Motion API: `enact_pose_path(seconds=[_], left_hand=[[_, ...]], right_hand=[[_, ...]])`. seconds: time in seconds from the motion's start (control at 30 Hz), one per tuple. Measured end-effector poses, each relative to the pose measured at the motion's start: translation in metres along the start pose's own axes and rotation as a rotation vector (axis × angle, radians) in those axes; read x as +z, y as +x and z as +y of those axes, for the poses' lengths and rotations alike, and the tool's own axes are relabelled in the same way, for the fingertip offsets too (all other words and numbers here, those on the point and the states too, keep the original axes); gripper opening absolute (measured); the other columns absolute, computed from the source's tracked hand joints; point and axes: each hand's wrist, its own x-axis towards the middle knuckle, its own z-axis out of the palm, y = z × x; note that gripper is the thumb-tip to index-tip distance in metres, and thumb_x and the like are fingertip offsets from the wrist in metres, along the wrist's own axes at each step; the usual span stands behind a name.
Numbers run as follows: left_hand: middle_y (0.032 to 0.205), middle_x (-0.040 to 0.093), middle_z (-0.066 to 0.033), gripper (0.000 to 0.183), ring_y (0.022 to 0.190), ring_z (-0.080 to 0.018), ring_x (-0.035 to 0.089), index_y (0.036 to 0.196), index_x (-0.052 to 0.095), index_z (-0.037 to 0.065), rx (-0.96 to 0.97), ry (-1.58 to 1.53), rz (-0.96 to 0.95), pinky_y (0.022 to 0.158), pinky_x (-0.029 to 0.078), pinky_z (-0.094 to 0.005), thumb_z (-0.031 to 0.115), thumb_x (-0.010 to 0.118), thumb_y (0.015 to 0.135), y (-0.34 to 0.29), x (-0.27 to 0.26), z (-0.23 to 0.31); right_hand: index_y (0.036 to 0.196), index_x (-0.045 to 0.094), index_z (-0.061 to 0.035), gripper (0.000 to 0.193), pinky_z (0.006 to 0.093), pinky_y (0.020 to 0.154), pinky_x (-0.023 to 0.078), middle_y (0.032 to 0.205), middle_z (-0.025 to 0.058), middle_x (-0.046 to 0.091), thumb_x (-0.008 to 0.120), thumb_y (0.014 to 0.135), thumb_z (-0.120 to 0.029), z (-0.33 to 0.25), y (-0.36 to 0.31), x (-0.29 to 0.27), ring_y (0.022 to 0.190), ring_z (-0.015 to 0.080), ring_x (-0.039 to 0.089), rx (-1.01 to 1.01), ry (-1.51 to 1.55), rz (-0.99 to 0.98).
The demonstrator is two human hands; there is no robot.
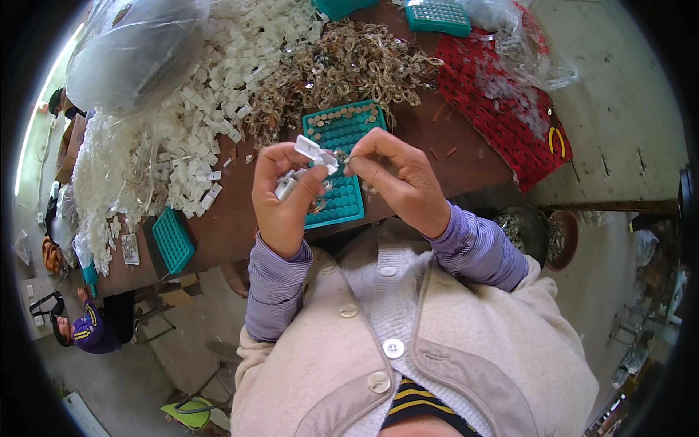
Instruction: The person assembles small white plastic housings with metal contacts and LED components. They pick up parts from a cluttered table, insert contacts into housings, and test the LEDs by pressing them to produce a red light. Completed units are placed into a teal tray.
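Above the table's near edge, my left hand [282, 213] grips small white plastic cases; one white case [308, 147] stands out past the fingertips with a flap tilted up. Close to it, my right hand [405, 177] pinches a small clear, shiny piece [344, 156], too small to make out fully. Both hands meet over a teal tray [345, 209] with rows of round pockets. Small round tan discs [345, 114] sit in its far rows. My fingers hide the tray's middle part.
Loose white cases [196, 109] form a big heap at left. Behind the tray lies a pile of clear brownish loops [349, 65]. Another teal tray [173, 241] rests at the left edge. Yellow-handled tool [557, 142] lies on red cloth [495, 95]. One person [95, 328] is at lower left.
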Motion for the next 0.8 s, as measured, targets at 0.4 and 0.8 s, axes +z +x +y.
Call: enact_pose_path(seconds=[0.4,0.8], left_hand=[[0.098,0.065,-0.0005,0.027,0.084,-0.0084,0.058,0.108,0.070,0.003,-0.053,0.078,-0.194,0.073,0.049,-0.0249,0.002,0.088,0.088,0.000,-0.008,-0.008],[0.096,0.076,-0.0060,0.022,0.081,-0.0090,0.068,0.117,0.071,0.004,-0.014,0.270,-0.126,0.064,0.053,-0.0250,0.008,0.080,0.098,-0.018,0.039,-0.001]], right_hand=[[0.094,0.057,-0.0046,0.009,0.0382,0.060,0.049,0.069,0.0100,0.060,0.063,0.098,0.000,-0.008,-0.006,-0.007,0.062,0.0260,0.065,0.019,-0.115,-0.220],[0.094,0.065,-0.0085,0.010,0.0470,0.102,0.046,0.082,0.0059,0.064,0.073,0.089,-0.006,0.000,-0.022,-0.042,0.085,0.0280,0.066,-0.433,-0.738,0.041]])
